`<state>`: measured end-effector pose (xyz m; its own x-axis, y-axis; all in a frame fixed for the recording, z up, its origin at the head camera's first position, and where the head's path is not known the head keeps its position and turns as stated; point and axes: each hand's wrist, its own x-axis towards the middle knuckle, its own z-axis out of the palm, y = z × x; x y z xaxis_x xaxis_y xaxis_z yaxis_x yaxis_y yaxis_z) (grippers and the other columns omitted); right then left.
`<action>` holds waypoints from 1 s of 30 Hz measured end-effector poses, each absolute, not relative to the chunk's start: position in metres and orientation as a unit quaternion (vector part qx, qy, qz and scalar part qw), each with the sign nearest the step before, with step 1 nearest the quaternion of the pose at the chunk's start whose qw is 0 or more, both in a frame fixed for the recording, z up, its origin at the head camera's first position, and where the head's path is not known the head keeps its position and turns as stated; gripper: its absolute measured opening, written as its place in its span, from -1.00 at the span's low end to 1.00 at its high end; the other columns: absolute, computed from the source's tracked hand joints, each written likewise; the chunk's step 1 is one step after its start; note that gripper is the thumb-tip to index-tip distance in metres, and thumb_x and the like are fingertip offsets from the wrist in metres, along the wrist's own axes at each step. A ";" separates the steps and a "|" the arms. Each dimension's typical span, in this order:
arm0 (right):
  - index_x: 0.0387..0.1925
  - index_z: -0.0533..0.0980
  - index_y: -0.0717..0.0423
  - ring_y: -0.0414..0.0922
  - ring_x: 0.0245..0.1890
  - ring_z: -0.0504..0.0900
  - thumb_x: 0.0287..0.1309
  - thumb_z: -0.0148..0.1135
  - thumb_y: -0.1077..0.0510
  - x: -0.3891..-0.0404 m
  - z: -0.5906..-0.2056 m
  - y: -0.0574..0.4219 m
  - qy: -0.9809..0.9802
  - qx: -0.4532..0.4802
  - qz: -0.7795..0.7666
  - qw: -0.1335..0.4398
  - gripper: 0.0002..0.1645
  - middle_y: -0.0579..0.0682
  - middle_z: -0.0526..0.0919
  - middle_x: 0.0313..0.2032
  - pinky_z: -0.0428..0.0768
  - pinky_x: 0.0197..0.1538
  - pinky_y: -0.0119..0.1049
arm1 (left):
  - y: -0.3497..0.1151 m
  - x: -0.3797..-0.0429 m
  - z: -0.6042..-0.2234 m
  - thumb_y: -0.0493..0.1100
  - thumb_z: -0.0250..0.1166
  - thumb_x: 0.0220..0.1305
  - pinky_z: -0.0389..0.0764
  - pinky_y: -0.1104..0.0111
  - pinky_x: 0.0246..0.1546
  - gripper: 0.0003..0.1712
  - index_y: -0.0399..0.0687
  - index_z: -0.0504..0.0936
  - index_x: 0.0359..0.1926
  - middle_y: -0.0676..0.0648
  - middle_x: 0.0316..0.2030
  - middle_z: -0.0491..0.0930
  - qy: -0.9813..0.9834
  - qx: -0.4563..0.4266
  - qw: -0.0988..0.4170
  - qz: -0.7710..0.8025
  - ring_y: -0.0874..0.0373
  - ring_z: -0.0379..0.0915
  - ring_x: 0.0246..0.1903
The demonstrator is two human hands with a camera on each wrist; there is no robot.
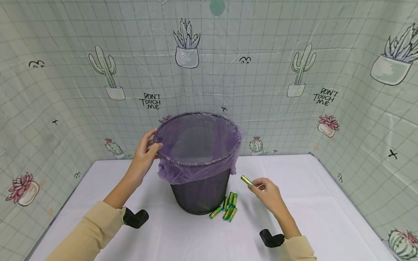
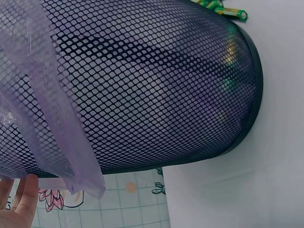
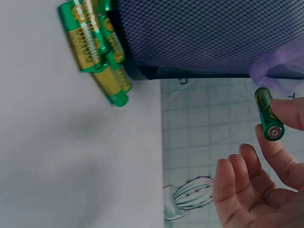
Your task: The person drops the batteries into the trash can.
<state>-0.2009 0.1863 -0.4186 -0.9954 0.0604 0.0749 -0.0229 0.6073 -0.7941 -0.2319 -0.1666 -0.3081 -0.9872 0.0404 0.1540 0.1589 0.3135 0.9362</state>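
A black mesh waste bin (image 1: 199, 188) lined with a purple bag (image 1: 183, 174) stands on the white table (image 1: 326, 203). My left hand (image 1: 146, 154) grips its rim on the left side; the left wrist view shows the bin's mesh wall (image 2: 156, 90) and a fingertip (image 2: 21, 204). My right hand (image 1: 268, 192) pinches a green and gold battery (image 1: 247, 180) right of the bin, raised above the table. The right wrist view shows that battery (image 3: 269, 114) between thumb and forefinger. Several more batteries (image 1: 226, 210) lie at the bin's foot.
Cactus-print sheeting (image 1: 294, 72) walls the table at the back and both sides. Bare white tabletop lies to the left and right of the bin. Black wrist mounts (image 1: 135, 218) sit near the front edge.
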 end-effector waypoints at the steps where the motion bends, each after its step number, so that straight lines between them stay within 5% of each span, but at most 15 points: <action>1: -0.16 0.53 0.27 -0.11 -0.27 0.52 0.15 0.21 0.08 -0.200 -0.413 0.186 -0.893 -0.007 0.448 0.049 -0.66 0.11 0.55 -0.20 0.49 -0.35 -0.40 | -0.167 -0.232 -0.308 -0.10 -0.06 0.35 0.42 0.49 -0.09 -0.31 0.12 -0.05 0.45 -0.24 0.31 0.15 -0.809 -0.061 0.051 -0.583 -0.09 0.28 0.14; 14: -0.11 0.52 0.15 -0.12 -0.19 0.49 0.22 0.14 -0.05 -0.182 -0.335 0.183 -0.885 0.065 0.447 0.110 -0.63 0.02 0.51 -0.18 0.51 -0.16 -0.35 | -0.167 -0.231 -0.308 -0.09 -0.05 0.35 0.42 0.43 -0.05 -0.31 0.15 -0.06 0.45 -0.23 0.31 0.17 -0.808 -0.064 0.051 -0.583 -0.08 0.28 0.14; 30: -0.21 0.55 0.17 -0.09 -0.26 0.48 0.18 0.18 0.09 -0.203 -0.275 0.146 -0.902 0.187 0.358 0.152 -0.77 0.04 0.53 -0.24 0.49 -0.19 -0.25 | -0.167 -0.232 -0.309 -0.10 -0.05 0.35 0.42 0.50 -0.09 -0.31 0.12 -0.06 0.45 -0.22 0.30 0.18 -0.805 -0.068 0.051 -0.588 -0.10 0.27 0.14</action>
